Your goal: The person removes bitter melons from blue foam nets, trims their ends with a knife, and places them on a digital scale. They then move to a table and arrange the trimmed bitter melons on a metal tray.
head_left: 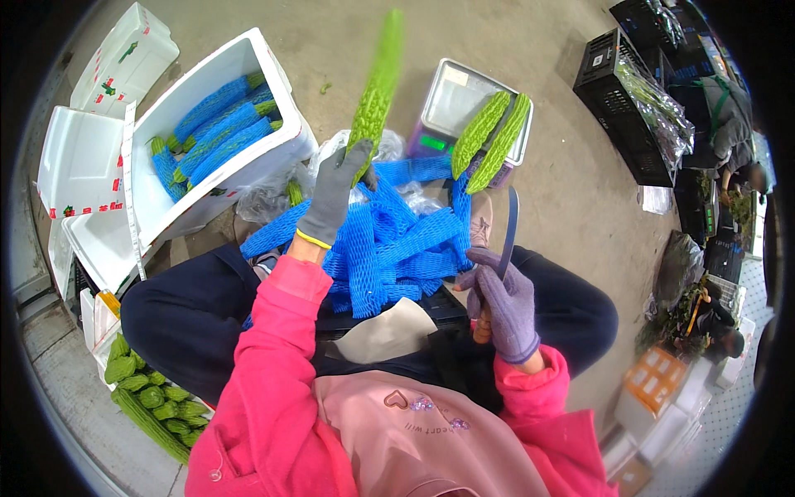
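Overhead, left hand [335, 192] gripping blurred bitter gourd [377, 87], right hand [503, 302] around seemingly a knife [507, 228].

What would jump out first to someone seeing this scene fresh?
The left hand lifts a long green bitter gourd at top centre. Under it a pile of bright blue foam nets fills the middle, and the right hand holds a knife upright beside it.

Pink sleeves — grey, purple gloves
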Action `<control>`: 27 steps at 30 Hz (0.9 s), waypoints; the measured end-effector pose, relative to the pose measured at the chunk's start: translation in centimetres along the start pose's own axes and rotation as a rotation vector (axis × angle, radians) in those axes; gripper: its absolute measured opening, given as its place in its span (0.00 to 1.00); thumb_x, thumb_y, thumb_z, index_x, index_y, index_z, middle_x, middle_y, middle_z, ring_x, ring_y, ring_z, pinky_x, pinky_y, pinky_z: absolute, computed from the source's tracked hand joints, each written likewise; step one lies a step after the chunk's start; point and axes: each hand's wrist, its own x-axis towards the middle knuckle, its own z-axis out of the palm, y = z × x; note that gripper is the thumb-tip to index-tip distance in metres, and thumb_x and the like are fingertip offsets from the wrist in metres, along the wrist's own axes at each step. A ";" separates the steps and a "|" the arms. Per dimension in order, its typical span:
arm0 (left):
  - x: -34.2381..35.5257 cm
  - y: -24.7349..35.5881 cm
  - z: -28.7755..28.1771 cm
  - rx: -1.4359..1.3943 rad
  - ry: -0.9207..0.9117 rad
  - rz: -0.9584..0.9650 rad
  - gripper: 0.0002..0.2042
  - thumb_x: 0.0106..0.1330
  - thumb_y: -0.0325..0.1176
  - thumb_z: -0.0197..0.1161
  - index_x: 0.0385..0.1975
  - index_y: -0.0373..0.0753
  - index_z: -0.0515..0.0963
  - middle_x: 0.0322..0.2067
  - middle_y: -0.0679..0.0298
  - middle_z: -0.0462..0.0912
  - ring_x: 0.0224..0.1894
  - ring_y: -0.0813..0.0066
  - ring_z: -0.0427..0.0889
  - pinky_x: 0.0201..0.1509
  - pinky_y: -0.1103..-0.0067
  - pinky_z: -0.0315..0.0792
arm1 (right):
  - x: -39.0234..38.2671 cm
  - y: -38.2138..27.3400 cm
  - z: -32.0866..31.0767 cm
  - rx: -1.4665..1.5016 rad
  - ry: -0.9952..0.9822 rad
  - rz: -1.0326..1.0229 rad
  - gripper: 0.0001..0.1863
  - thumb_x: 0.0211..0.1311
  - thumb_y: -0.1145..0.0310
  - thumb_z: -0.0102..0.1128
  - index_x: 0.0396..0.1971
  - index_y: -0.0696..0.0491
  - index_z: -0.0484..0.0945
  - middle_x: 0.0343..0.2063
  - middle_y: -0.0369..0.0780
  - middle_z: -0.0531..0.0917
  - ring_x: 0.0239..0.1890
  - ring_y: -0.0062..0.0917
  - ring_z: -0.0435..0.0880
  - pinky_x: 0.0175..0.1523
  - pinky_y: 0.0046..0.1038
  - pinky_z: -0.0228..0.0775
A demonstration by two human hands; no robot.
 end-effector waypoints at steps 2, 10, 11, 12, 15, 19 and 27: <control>0.0 0.0 0.0 -0.040 -0.004 -0.012 0.20 0.72 0.49 0.54 0.29 0.36 0.74 0.20 0.64 0.75 0.26 0.77 0.75 0.39 0.78 0.71 | 0.0 0.1 -0.1 0.004 -0.002 0.007 0.17 0.73 0.71 0.48 0.56 0.64 0.72 0.31 0.43 0.85 0.19 0.13 0.74 0.25 0.15 0.65; 0.1 -0.3 0.1 -0.077 0.014 -0.044 0.20 0.72 0.48 0.55 0.27 0.35 0.75 0.20 0.64 0.75 0.25 0.77 0.75 0.37 0.78 0.71 | -0.5 0.1 -0.6 0.004 -0.007 0.007 0.17 0.73 0.70 0.49 0.56 0.64 0.72 0.31 0.43 0.85 0.20 0.14 0.75 0.27 0.15 0.66; 0.1 -0.4 0.1 -0.063 0.011 -0.045 0.21 0.72 0.48 0.55 0.27 0.35 0.75 0.20 0.64 0.75 0.25 0.77 0.75 0.37 0.78 0.71 | -0.4 0.1 -0.7 0.009 -0.014 -0.001 0.17 0.73 0.70 0.49 0.56 0.64 0.72 0.31 0.43 0.85 0.21 0.14 0.75 0.27 0.15 0.66; 0.3 -0.6 0.2 -0.059 -0.006 -0.046 0.21 0.72 0.49 0.55 0.27 0.35 0.75 0.20 0.64 0.75 0.25 0.77 0.74 0.36 0.78 0.71 | -0.3 0.2 -0.8 0.001 -0.006 0.008 0.17 0.73 0.70 0.49 0.56 0.64 0.72 0.31 0.43 0.85 0.21 0.14 0.75 0.27 0.16 0.66; 1.2 -1.6 1.1 -0.024 -0.065 -0.063 0.21 0.71 0.49 0.56 0.26 0.35 0.75 0.20 0.64 0.76 0.25 0.78 0.74 0.34 0.78 0.69 | -0.1 0.5 -1.0 0.006 0.009 0.023 0.17 0.72 0.71 0.49 0.55 0.64 0.73 0.31 0.43 0.85 0.22 0.14 0.76 0.28 0.16 0.67; 3.8 -4.6 3.2 0.021 -0.131 -0.126 0.21 0.68 0.49 0.61 0.25 0.35 0.77 0.20 0.65 0.75 0.24 0.79 0.72 0.31 0.79 0.67 | -0.2 0.7 -1.4 0.033 0.041 0.055 0.17 0.72 0.71 0.49 0.55 0.64 0.73 0.31 0.42 0.84 0.19 0.14 0.75 0.25 0.15 0.65; 11.7 -10.6 7.9 0.233 -0.273 -0.118 0.23 0.66 0.51 0.62 0.32 0.31 0.81 0.21 0.62 0.81 0.23 0.76 0.77 0.29 0.78 0.70 | -0.7 0.1 -2.5 0.078 0.053 0.064 0.16 0.72 0.71 0.47 0.53 0.63 0.74 0.29 0.44 0.84 0.15 0.18 0.74 0.22 0.16 0.63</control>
